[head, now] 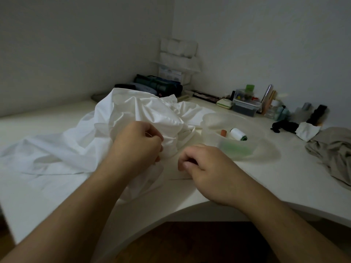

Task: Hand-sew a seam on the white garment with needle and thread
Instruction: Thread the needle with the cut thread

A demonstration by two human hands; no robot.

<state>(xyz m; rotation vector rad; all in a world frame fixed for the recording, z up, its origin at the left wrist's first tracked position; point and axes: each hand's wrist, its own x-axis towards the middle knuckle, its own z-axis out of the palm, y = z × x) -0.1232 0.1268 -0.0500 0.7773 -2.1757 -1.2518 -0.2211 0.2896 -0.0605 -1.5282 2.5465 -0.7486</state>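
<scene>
Head view shows the white garment crumpled in a heap on the white desk, filling the centre and the left of the frame, with one part hanging over the near desk edge. The left hand sits on the bunched fold at the centre; its fingers are curled and gather a piece of the cloth, so this hand grips the garment. The right hand is just beside it, toward the lower right, resting near the desk edge. Its fingers are curled inward and the thumb meets the fingertips like a pinch, but I cannot tell whether a needle or thread is between them; both are too thin to see in this dim light.

What matters for the next stitch is this: the held fold lies to the left and a little above the right hand's fingertips, with only a small gap between the two hands. In my judgement the right hand must travel leftward to reach the cloth, while the left hand keeps the fold firm.

Behind the right hand, at the centre right, stands a translucent container with a white thread spool inside. A beige cloth lies at the right edge.
</scene>
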